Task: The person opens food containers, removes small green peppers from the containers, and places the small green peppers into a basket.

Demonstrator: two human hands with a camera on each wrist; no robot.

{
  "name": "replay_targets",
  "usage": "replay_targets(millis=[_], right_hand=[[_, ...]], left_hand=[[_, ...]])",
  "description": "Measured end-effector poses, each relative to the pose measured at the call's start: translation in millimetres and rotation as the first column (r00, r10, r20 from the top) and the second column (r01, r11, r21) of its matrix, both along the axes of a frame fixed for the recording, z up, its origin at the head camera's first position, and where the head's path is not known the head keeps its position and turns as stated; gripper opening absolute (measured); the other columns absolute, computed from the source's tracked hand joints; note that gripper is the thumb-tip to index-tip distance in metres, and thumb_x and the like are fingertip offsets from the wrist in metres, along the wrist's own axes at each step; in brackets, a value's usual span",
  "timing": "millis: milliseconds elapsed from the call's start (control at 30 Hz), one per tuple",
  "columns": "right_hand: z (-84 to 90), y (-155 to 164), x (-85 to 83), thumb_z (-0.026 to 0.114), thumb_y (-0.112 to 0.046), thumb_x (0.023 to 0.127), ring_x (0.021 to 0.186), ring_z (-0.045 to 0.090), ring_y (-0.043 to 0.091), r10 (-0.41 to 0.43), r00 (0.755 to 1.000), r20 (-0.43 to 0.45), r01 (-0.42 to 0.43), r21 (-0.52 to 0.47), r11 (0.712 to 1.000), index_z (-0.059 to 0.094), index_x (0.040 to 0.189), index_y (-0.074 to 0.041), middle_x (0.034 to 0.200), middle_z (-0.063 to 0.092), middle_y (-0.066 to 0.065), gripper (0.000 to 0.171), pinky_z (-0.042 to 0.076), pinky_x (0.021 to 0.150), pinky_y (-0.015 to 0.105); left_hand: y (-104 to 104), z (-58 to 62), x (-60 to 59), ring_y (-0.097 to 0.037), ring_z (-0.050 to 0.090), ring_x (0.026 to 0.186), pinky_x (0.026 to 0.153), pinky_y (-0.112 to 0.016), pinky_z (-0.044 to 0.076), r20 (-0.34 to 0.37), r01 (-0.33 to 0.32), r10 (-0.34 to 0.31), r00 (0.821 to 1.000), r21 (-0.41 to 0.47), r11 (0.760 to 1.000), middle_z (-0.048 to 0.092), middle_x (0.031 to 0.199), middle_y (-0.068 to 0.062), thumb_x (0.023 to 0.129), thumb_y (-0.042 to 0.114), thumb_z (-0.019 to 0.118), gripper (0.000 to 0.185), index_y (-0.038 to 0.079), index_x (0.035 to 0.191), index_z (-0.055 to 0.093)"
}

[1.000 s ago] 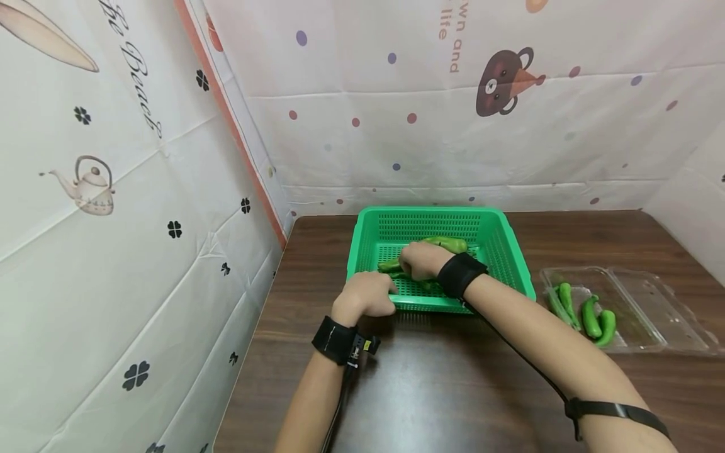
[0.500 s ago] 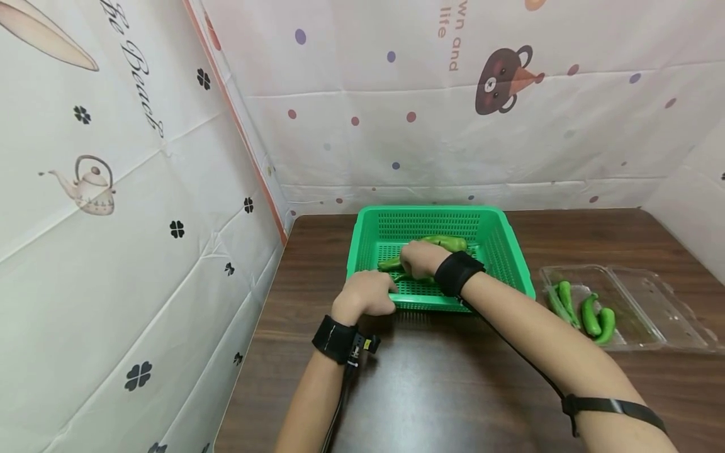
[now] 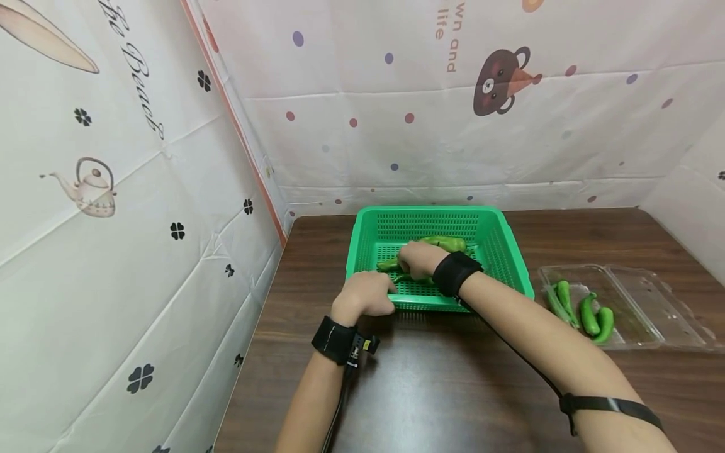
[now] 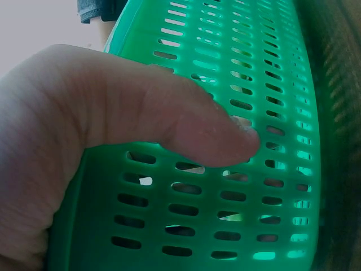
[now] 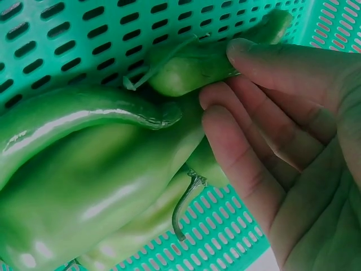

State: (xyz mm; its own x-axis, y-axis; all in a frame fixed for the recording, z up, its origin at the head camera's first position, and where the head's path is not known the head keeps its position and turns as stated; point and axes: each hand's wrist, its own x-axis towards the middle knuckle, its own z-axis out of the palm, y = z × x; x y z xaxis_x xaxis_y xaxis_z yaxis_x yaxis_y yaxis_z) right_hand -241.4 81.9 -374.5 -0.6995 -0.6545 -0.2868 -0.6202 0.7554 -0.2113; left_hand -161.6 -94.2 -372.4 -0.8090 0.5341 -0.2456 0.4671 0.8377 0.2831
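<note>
My left hand (image 3: 362,292) grips the front left rim of a green slotted plastic basket (image 3: 442,223). In the left wrist view its thumb (image 4: 208,132) lies along the basket's outer wall, and the other fingers are hidden behind the rim. Inside the basket, my right hand (image 3: 420,259) pinches a green pepper (image 5: 186,73) between thumb and fingertips, with the pepper still down against the others. Beside it lie a curved glossy pepper (image 5: 73,107), a large pepper (image 5: 107,175) and a paler one (image 5: 141,226) with a bent stem.
Right of the basket stands a clear plastic clamshell box (image 3: 634,308), its lid folded out flat. Several slim green peppers (image 3: 589,314) lie in it. The dark wooden table (image 3: 430,377) meets patterned curtains at the back and left. Cables run along both forearms.
The right wrist has shifted slightly to the left over the basket. The left hand keeps its hold on the rim, and the basket and clamshell box have stayed put.
</note>
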Motion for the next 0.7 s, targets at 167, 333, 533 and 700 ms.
replay_targets(millis=[167, 333, 533, 700], right_hand=[[0.2, -0.2, -0.6, 0.056, 0.011, 0.089, 0.062, 0.006, 0.013, -0.018, 1.0, 0.011, 0.017, 0.009, 1.0, 0.023, 0.061, -0.021, 0.064, 0.01, -0.004, 0.054, 0.015, 0.057, 0.03], [-1.3, -0.1, -1.0, 0.055, 0.012, 0.088, 0.062, 0.006, 0.013, -0.023, 1.0, 0.009, 0.023, 0.009, 1.0, 0.023, 0.06, -0.021, 0.064, 0.01, -0.005, 0.054, 0.015, 0.057, 0.03], [-4.1, 0.6, -2.0, 0.055, 0.014, 0.087, 0.062, 0.006, 0.013, -0.028, 0.999, 0.016, 0.028, 0.005, 1.0, 0.023, 0.062, -0.021, 0.064, 0.01, -0.005, 0.053, 0.015, 0.057, 0.03], [-3.8, 1.1, -1.7, 0.056, 0.014, 0.086, 0.062, 0.007, 0.013, -0.024, 1.0, 0.014, 0.024, -0.009, 1.0, 0.023, 0.062, -0.021, 0.064, 0.011, -0.005, 0.053, 0.015, 0.057, 0.03]], left_hand=[[0.3, -0.6, -0.4, -0.011, 0.009, 0.058, 0.052, -0.027, 0.013, 0.005, -0.005, 0.005, 1.0, 0.001, 1.0, 0.015, 0.057, 0.008, 0.078, 0.009, 0.059, 0.02, 0.025, 0.083, 0.07], [0.2, -3.2, -1.1, -0.011, 0.009, 0.057, 0.052, -0.027, 0.013, -0.002, -0.011, 0.011, 1.0, 0.005, 1.0, 0.015, 0.057, 0.008, 0.077, 0.009, 0.059, 0.024, 0.026, 0.086, 0.073], [0.2, -5.1, -1.9, -0.01, 0.01, 0.057, 0.052, -0.027, 0.013, -0.008, -0.009, 0.009, 1.0, 0.01, 1.0, 0.016, 0.057, 0.008, 0.078, 0.01, 0.06, 0.019, 0.026, 0.079, 0.07], [-0.1, -4.8, -0.8, -0.011, 0.01, 0.056, 0.051, -0.027, 0.014, 0.002, -0.019, 0.019, 1.0, 0.008, 1.0, 0.017, 0.056, 0.008, 0.079, 0.01, 0.061, 0.031, 0.027, 0.098, 0.08]])
